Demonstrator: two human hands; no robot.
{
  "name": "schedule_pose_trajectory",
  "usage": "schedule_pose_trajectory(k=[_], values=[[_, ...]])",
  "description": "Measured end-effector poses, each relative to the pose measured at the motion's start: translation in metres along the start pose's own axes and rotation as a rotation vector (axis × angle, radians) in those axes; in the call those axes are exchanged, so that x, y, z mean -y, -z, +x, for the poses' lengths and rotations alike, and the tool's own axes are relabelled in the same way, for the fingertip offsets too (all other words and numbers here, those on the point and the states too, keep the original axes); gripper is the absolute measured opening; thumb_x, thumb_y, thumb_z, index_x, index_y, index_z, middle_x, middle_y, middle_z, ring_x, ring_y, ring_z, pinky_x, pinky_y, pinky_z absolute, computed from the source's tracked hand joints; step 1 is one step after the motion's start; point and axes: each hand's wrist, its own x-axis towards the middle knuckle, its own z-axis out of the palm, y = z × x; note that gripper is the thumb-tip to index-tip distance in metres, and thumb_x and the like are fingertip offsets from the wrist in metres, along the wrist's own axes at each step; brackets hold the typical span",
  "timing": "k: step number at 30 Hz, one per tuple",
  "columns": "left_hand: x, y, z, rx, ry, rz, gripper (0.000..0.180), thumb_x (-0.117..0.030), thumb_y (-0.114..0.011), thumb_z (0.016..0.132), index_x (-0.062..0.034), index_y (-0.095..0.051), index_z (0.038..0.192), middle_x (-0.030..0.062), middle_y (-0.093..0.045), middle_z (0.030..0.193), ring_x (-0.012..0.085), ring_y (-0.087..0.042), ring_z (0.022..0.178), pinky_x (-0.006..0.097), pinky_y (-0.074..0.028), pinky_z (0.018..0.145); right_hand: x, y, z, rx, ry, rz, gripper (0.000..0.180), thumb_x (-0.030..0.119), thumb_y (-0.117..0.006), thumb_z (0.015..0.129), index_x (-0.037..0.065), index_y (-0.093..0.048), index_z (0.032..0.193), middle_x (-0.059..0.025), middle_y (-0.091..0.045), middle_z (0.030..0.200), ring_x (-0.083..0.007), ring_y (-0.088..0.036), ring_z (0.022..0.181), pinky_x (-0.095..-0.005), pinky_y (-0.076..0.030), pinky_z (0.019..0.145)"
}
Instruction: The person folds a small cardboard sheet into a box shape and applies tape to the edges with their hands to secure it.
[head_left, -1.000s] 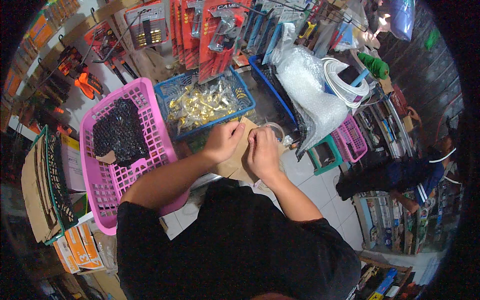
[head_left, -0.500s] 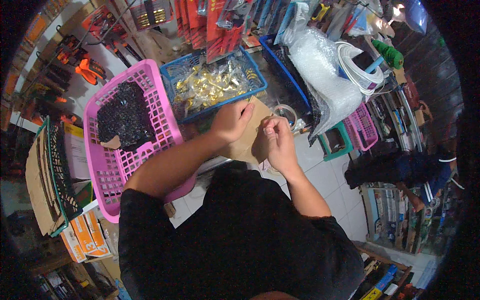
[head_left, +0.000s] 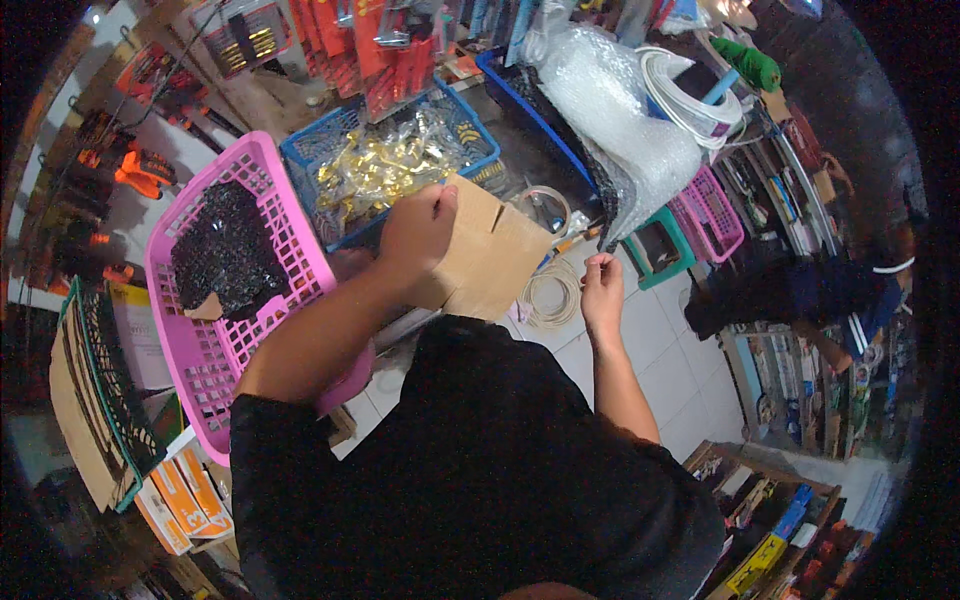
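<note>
My left hand (head_left: 420, 228) grips the left edge of a flat piece of brown cardboard (head_left: 497, 258), thumb on top. Slits are cut into the cardboard's upper and lower edges. Apart from it, to the right, my right hand (head_left: 602, 292) is raised with thumb and fingertips pinched together; whatever they hold is too small to make out. Just beyond my left hand sits a blue basket (head_left: 492, 160) of small clear packets with gold-coloured metal pieces (head_left: 375, 165). Left of my forearm stands a pink basket (head_left: 318, 250) with a heap of small black pieces (head_left: 230, 255).
Bubble wrap (head_left: 610, 110) covers a blue crate at the back right, near a coil of white cable (head_left: 690, 110). A pale coil (head_left: 552, 295) lies beyond the cardboard. Green (head_left: 668, 250) and pink baskets stand on the right. Another person (head_left: 790, 310) in dark clothes is at far right.
My right hand has moved away from the cardboard to the right, still pinched. My left hand keeps hold of the cardboard, which now shows more of its face. The view has shifted slightly.
</note>
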Motion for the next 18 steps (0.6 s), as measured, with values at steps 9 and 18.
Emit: schedule_pose_trajectory(k=[9, 18], values=[[0.002, -0.005, -0.003, 0.174, -0.123, 0.019, 0.037, -0.031, -0.044, 0.088, 0.0008, -0.052, 0.07, 0.0208, -0.05, 0.059, 0.0355, -0.051, 0.055, 0.043, -0.038, 0.054, -0.027, -0.02, 0.036, -0.233, 0.28, -0.299, 0.016, 0.014, -0.048, 0.087, -0.001, -0.052, 0.087, -0.017, -0.056, 0.081, -0.0302, -0.054, 0.073, -0.0376, -0.043, 0.067], [-0.004, -0.005, -0.007, 0.246, -0.171, 0.087, 0.036, -0.03, -0.043, 0.088, -0.0009, -0.051, 0.069, 0.02, -0.049, 0.058, 0.0373, -0.05, 0.054, 0.046, -0.036, 0.052, -0.036, -0.047, 0.064, -0.335, 0.221, -0.352, 0.016, 0.017, -0.054, 0.083, 0.001, -0.051, 0.085, -0.0178, -0.054, 0.083, -0.0339, -0.053, 0.079, -0.0412, -0.041, 0.07]])
